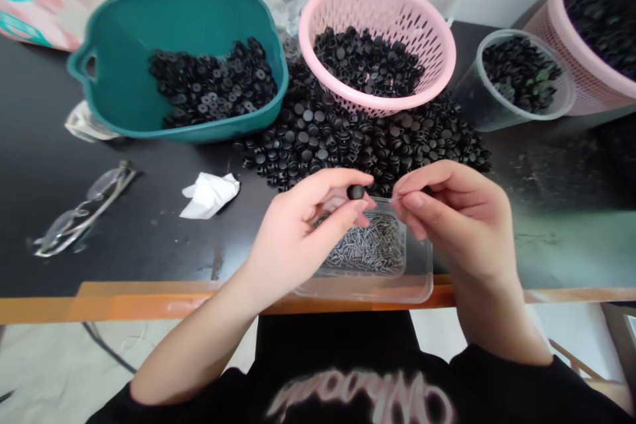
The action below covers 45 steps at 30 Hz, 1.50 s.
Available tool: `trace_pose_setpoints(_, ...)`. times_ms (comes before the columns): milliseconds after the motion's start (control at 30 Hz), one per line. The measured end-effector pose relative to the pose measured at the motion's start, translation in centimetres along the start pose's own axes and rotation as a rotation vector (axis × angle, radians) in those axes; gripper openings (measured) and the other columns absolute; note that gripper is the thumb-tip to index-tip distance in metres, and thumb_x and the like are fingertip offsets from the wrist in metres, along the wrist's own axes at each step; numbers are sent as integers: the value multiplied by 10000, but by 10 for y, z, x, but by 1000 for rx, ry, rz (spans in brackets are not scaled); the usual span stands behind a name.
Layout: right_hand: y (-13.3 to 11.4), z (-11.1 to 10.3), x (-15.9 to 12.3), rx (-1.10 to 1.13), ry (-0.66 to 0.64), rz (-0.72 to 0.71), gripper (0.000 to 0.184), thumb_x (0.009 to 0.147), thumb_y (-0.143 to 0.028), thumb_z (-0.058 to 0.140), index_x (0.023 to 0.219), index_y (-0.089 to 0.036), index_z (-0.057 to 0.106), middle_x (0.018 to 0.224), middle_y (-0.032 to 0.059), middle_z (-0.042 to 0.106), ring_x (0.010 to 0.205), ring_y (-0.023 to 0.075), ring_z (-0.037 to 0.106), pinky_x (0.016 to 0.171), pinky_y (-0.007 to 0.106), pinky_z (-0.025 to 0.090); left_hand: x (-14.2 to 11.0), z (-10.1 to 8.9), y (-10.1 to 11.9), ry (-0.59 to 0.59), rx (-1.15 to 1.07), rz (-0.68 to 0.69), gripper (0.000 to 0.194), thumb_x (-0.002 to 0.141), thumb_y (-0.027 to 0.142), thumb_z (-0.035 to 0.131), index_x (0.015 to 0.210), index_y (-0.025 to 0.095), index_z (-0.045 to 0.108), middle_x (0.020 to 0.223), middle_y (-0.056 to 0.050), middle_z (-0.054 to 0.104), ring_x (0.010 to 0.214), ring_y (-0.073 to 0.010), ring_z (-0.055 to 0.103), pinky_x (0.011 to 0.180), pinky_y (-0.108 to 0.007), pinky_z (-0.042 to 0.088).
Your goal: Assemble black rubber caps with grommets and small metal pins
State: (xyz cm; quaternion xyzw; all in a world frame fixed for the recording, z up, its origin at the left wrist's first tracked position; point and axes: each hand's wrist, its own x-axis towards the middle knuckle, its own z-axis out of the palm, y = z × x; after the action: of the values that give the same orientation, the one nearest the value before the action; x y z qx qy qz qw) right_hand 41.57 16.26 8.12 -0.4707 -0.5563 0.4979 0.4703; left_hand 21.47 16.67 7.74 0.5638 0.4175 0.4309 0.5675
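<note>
At lower center, I log left fingers (pixel 330 187) clamped on a cap (pixel 356 192), right fingers (pixel 415 200) on a pin (pixel 397 199); many pins remain in the tray (pixel 422 281).

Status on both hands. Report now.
Left hand: pinching a black round cap. Right hand: pinching a thin metal pin beside the cap. Both over a clear plastic tray of loose pins.

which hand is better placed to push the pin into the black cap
Right hand, probably: its fingertips pinch the thin metal pin, which points toward the black cap, while the left hand holds that cap.
</note>
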Motion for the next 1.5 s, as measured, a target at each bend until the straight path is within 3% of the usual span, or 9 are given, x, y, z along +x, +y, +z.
trace_pose_setpoints(233, 2, 11, -9, 93, 13, 33, 39, 953, -319, 736, 942, -282, 736, 773, -13, 694, 635, 127, 621, 608, 270, 548, -4, -3, -1, -100, 289, 154, 157, 964, 268, 696, 1120, 275, 703, 1015, 41, 773, 880, -124, 739, 846, -251, 602)
trace_pose_setpoints(467, 0, 11, -10, -53, 4, -6, 28, 937, -320, 755, 939, -294, 746, 791, -7, 681, 677, 134, 619, 618, 261, 553, -2, -4, -6, -131, 174, 166, 329, 933, 164, 721, 1192, 331, 604, 1038, 81, 753, 933, -79, 721, 858, -169, 579)
trace_pose_setpoints(567, 0, 12, -9, -40, -26, 4, 34, 958, -308, 727, 953, -277, 715, 785, -9, 662, 649, 126, 599, 596, 258, 531, -4, -3, -7, -108, 136, 175, 283, 927, 131, 708, 1110, 304, 578, 999, 61, 706, 928, -95, 706, 839, -196, 580)
trace_pose_setpoints(800, 3, 17, -9, 248, -98, 123, 128, 1072, -277, 510, 947, -257, 530, 671, -42, 525, 583, 110, 452, 513, 222, 391, -5, -4, -6, -80, 244, 261, 226, 913, 86, 693, 1051, 249, 620, 860, 27, 597, 750, -108, 577, 710, -256, 529)
trace_pose_setpoints(967, 5, 16, -1, 476, -219, 250, 205, 1059, -211, 531, 860, -214, 478, 708, -37, 627, 509, 61, 486, 477, 187, 377, 0, -6, -6, -110, 308, 393, 284, 937, 28, 637, 1143, 214, 698, 1043, -6, 676, 951, -106, 630, 895, -227, 546)
trace_pose_setpoints(1100, 7, 15, 2, 535, -259, 243, 133, 1033, -184, 610, 907, -184, 569, 738, -36, 684, 460, 19, 493, 449, 149, 371, 1, -6, -3, -78, 316, 365, 323, 952, 39, 616, 1155, 257, 739, 1110, -1, 674, 1013, -106, 644, 957, -215, 545)
trace_pose_setpoints(1267, 6, 14, 2, 518, -154, 184, 38, 960, -132, 707, 941, -164, 709, 719, -27, 702, 460, 8, 506, 425, 118, 376, -2, -4, -1, -94, 119, 277, 343, 962, 47, 601, 1149, 291, 753, 1098, -6, 666, 1014, -121, 633, 853, -231, 567)
trace_pose_setpoints(1367, 5, 16, 0, 517, -133, 137, 99, 938, -89, 716, 955, -187, 723, 737, -22, 736, 460, 22, 538, 426, 124, 412, -1, -4, -2, -131, -10, 203, 315, 979, 70, 590, 1134, 289, 755, 1104, -17, 663, 953, -121, 645, 771, -241, 569)
trace_pose_setpoints(1500, 5, 18, -4, 435, -95, 65, 143, 905, -39, 728, 889, -181, 728, 740, -25, 727, 495, 32, 568, 453, 128, 456, 2, -6, -4, -148, -45, 167, 304, 970, 63, 607, 1080, 288, 779, 1085, -15, 649, 1004, -110, 635, 809, -207, 558)
